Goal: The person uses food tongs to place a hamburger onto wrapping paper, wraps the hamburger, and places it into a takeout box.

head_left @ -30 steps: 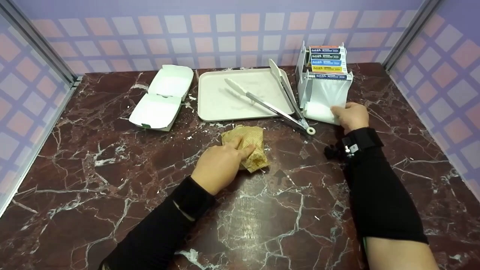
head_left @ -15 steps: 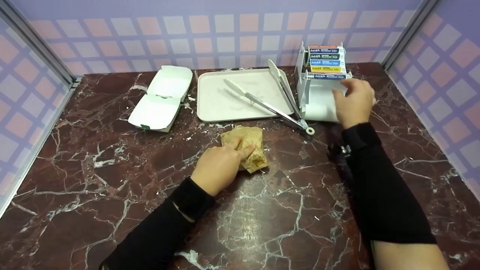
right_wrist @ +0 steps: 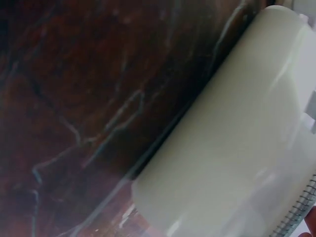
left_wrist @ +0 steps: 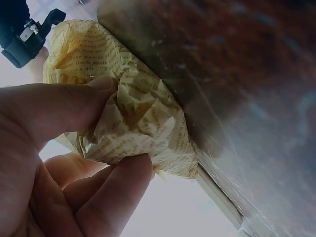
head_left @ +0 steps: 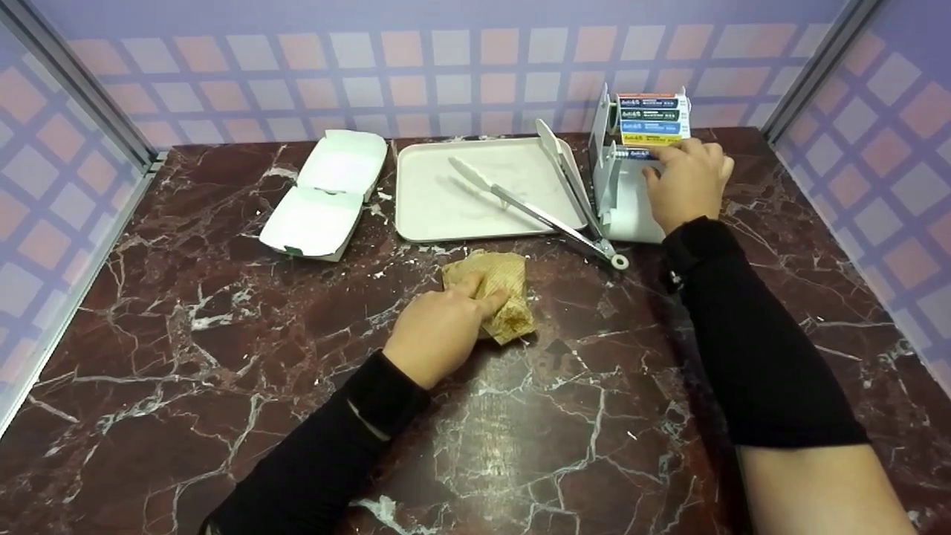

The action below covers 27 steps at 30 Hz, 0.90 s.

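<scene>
Tan crumpled paper packet (left_wrist: 133, 113) pinched in left hand (head_left: 435, 331); right hand (head_left: 689, 184) near smooth white roll (right_wrist: 222, 123), grip unclear.

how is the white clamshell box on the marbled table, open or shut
Open: the white clamshell box lies unfolded, its two halves end to end with both insides facing up.

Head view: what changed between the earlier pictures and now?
The right hand has let go of the glossy off-white roll at its lower right end and moved up to the dark blue label strip on the white rack; whether it grips there is unclear. Unchanged: the left hand holding the yellowish printed-paper packet, the pale rectangular tray, the silver metal tongs and the open white box.
</scene>
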Each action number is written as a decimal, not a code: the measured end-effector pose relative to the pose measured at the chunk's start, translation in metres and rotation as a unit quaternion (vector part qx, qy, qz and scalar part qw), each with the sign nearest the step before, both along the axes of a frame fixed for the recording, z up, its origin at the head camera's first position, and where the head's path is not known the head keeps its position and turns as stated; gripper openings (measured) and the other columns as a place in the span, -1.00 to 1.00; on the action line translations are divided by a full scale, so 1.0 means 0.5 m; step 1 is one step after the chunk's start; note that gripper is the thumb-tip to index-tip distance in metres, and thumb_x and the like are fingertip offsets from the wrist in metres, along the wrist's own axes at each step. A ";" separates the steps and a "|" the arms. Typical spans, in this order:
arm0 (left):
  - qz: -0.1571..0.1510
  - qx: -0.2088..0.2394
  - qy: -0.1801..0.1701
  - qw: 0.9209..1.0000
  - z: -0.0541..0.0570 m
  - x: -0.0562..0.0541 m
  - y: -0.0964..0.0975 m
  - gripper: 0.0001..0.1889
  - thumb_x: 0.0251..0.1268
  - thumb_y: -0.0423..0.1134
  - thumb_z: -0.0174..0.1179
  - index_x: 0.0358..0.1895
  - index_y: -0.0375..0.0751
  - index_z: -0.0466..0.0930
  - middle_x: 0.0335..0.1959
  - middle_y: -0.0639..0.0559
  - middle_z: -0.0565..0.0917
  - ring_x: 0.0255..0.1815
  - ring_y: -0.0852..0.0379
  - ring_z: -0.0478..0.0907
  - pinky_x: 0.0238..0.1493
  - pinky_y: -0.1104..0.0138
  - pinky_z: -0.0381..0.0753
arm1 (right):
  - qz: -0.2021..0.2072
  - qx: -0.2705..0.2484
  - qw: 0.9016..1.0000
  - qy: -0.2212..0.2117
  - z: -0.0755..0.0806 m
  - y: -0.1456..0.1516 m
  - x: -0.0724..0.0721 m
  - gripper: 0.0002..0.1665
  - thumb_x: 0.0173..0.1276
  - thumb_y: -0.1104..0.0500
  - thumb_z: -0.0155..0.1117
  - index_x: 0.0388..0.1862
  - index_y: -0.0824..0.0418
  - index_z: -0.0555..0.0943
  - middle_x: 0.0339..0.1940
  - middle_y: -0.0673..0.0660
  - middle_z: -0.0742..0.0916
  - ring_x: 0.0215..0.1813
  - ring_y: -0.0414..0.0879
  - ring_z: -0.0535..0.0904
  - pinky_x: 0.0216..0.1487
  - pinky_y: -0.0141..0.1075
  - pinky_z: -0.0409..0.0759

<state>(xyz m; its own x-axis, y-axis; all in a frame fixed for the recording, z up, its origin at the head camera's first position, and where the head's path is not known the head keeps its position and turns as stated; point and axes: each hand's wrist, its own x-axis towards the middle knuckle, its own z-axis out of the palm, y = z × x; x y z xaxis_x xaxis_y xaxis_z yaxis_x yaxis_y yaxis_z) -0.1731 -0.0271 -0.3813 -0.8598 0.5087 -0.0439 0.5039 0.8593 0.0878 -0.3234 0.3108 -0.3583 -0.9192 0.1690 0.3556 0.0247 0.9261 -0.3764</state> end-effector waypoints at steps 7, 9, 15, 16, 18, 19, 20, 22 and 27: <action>-0.001 0.007 -0.005 1.000 0.002 0.002 0.002 -0.32 0.55 -0.50 0.01 0.57 0.28 0.36 0.65 -0.19 0.30 -0.40 -0.03 0.73 -0.46 0.31 0.73 | -0.009 -0.004 1.000 0.022 -0.006 0.001 -0.004 -0.62 0.56 0.07 0.29 0.22 0.22 0.73 0.28 0.29 0.70 0.35 0.27 0.42 0.51 0.17 0.15; 0.000 0.007 -0.007 1.000 0.002 0.002 0.002 -0.31 0.55 -0.49 0.01 0.57 0.28 0.36 0.65 -0.19 0.30 -0.31 -0.07 0.76 -0.41 0.28 0.77 | -0.011 -0.006 1.000 0.027 -0.007 0.000 -0.004 -0.62 0.56 0.06 0.28 0.20 0.23 0.73 0.27 0.30 0.70 0.34 0.27 0.43 0.51 0.17 0.16; 0.001 0.004 -0.013 1.000 0.002 0.002 0.002 -0.29 0.53 -0.52 0.02 0.58 0.27 0.34 0.65 -0.19 0.29 -0.25 -0.11 0.78 -0.39 0.28 0.78 | -0.018 -0.004 0.999 0.039 -0.009 -0.003 -0.007 -0.62 0.58 0.03 0.26 0.16 0.24 0.75 0.23 0.30 0.72 0.31 0.28 0.44 0.49 0.16 0.19; 0.001 0.003 -0.012 1.000 0.002 0.002 0.002 -0.29 0.53 -0.52 0.02 0.58 0.27 0.34 0.65 -0.18 0.29 -0.30 -0.08 0.77 -0.44 0.31 0.75 | -0.018 -0.005 0.999 0.045 -0.009 -0.003 -0.008 -0.63 0.58 0.03 0.26 0.14 0.25 0.76 0.22 0.31 0.73 0.30 0.28 0.45 0.47 0.16 0.20; 0.000 -0.001 -0.009 1.000 0.002 0.002 0.001 -0.29 0.53 -0.52 0.01 0.58 0.28 0.35 0.65 -0.18 0.30 -0.39 -0.03 0.73 -0.53 0.37 0.68 | -0.017 -0.007 0.998 0.056 -0.011 -0.005 -0.008 -0.64 0.58 0.04 0.27 0.10 0.26 0.77 0.19 0.31 0.74 0.28 0.29 0.46 0.45 0.15 0.21; -0.001 -0.003 -0.008 1.000 0.002 0.002 0.001 -0.29 0.54 -0.52 0.01 0.58 0.29 0.35 0.65 -0.17 0.30 -0.42 -0.01 0.71 -0.56 0.39 0.65 | -0.017 -0.008 0.998 0.062 -0.012 -0.005 -0.009 -0.65 0.57 0.05 0.27 0.08 0.28 0.77 0.17 0.31 0.74 0.27 0.29 0.46 0.44 0.15 0.21; -0.001 -0.004 -0.007 1.000 0.002 0.002 0.001 -0.30 0.54 -0.52 0.01 0.57 0.29 0.35 0.65 -0.17 0.30 -0.44 0.00 0.70 -0.59 0.40 0.61 | -0.016 -0.009 0.998 0.068 -0.013 -0.005 -0.009 -0.65 0.57 0.06 0.28 0.06 0.29 0.78 0.16 0.31 0.75 0.26 0.29 0.46 0.43 0.15 0.22; -0.001 -0.006 -0.006 1.000 0.002 0.002 0.000 -0.29 0.55 -0.52 0.00 0.58 0.30 0.35 0.66 -0.16 0.29 -0.46 0.01 0.68 -0.62 0.42 0.58 | -0.015 -0.011 0.997 0.075 -0.015 -0.006 -0.009 -0.66 0.56 0.07 0.28 0.04 0.30 0.78 0.14 0.32 0.75 0.24 0.29 0.47 0.42 0.15 0.22; 0.000 -0.007 -0.008 1.000 0.001 0.002 0.000 -0.29 0.55 -0.52 0.00 0.58 0.30 0.33 0.67 -0.15 0.27 -0.40 -0.02 0.72 -0.61 0.42 0.58 | -0.017 -0.013 0.997 0.077 -0.014 -0.007 -0.010 -0.66 0.56 0.07 0.28 0.02 0.30 0.79 0.13 0.31 0.76 0.24 0.29 0.47 0.43 0.15 0.22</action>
<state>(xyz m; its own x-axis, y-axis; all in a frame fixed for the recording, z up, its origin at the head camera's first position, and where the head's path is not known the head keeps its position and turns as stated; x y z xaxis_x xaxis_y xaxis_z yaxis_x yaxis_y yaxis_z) -0.1719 -0.0271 -0.3807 -0.8589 0.5079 -0.0653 0.5025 0.8605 0.0832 -0.3283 0.3075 -0.3654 -0.8475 0.2095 0.4876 -0.0049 0.9156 -0.4020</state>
